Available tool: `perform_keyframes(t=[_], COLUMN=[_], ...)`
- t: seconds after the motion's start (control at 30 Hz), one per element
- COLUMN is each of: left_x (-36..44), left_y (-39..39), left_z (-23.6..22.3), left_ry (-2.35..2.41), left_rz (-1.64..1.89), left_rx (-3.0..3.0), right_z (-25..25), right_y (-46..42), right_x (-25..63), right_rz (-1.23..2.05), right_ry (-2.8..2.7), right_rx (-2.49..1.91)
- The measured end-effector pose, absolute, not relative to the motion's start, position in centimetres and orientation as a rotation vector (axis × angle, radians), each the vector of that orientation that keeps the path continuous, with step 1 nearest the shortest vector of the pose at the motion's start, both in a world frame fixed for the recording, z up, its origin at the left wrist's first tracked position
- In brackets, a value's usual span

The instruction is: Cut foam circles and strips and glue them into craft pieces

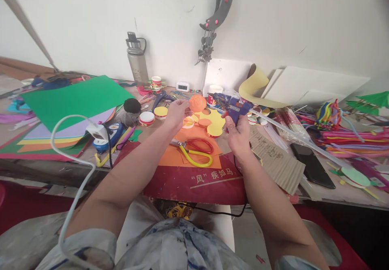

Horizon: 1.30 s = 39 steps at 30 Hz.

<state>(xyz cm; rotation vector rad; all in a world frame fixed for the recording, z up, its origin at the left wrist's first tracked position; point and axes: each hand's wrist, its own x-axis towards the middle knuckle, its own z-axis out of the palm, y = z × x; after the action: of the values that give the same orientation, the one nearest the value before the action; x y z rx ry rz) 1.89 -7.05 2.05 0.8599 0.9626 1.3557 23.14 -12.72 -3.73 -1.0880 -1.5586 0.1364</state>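
Note:
Between the fingertips of my left hand [176, 114] is an orange paper disc [197, 103], raised above the work area. My right hand [238, 136] is wrapped round the handle of a blue hot glue gun [234, 108], its nozzle directed left toward the disc. Below them lies a yellow scalloped paper shape [216, 121] with small round paper-topped pieces about it. Scissors [197, 150] with red and yellow handles rest on orange paper [170, 158], nearer to me. A black cord hangs down by my right wrist.
Coloured paper sheets [75, 99] and a power strip [109, 137] with a white cable lie left. A bottle [137, 61] stands by the wall. To the right are corrugated cardboard [276, 160], a phone [312, 164] and bundled pipe cleaners [340, 138].

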Motion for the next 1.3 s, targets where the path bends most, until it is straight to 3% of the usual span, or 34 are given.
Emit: perform_keyframes(t=[0.97, 1.3], left_x=[2.9, 2.7], left_y=[-8.0, -6.9], left_z=[0.8, 0.5], left_ry=[0.620, 0.557], left_rz=[1.231, 1.398], left_rx=[1.063, 0.989], right_z=[-3.8, -3.5], right_y=[-13.0, -13.6], right_x=[22.2, 22.1], right_rz=[0.064, 0.114], right_ry=[-1.543, -1.650], right_rx=[-1.219, -1.223])
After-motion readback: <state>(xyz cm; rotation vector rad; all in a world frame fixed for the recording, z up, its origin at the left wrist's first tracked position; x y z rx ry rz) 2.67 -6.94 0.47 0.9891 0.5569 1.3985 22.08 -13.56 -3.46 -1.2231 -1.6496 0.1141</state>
